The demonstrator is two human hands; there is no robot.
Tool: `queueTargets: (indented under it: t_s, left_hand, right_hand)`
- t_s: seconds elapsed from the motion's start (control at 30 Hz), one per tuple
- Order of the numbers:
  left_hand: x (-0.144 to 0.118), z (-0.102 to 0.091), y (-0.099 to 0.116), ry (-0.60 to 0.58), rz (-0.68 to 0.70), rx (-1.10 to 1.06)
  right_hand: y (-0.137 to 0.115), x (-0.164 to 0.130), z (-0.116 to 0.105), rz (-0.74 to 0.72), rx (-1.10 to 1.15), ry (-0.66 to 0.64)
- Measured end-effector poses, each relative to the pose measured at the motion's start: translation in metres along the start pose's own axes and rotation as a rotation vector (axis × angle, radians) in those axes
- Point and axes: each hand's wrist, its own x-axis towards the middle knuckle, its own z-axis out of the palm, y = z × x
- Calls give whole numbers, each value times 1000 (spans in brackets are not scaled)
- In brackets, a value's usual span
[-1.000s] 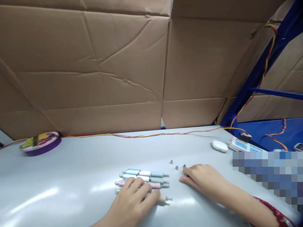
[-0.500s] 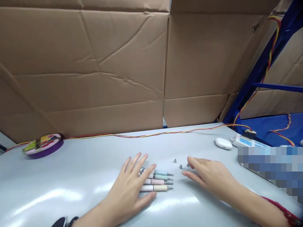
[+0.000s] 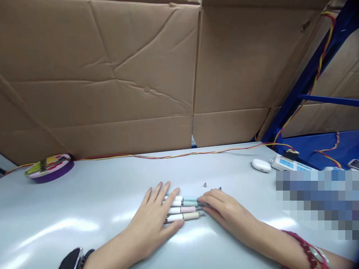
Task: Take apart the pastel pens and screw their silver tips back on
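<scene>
Several pens lie side by side, among them a blue pen, a green pen, a pink pen and a yellow pen, their narrow metal ends pointing right. My left hand lies flat across their white left halves, fingers spread. At the metal ends is my right hand, thumb and fingers brought together; whatever is between its fingertips is hidden. Just beyond that hand, small grey cone-shaped tips stand on the table, one pen tip in plain sight and another partly covered by the knuckles.
A purple-sided round box sits at the far left of the white table. At the right are a white earbud case, a power strip and a blurred patch. A red-yellow cable runs along the back edge, before cardboard.
My right hand has moved left from the small cone tips to the pens' metal ends. My left hand stays spread over the pens. The whole view has shifted slightly.
</scene>
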Motion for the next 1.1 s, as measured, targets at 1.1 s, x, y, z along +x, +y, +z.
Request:
queueTargets:
  t_s: [1.1]
  left_hand:
    - [-2,16,5,195,35,175]
  right_hand:
    - [-10,-1,-6,-144,-36,-264]
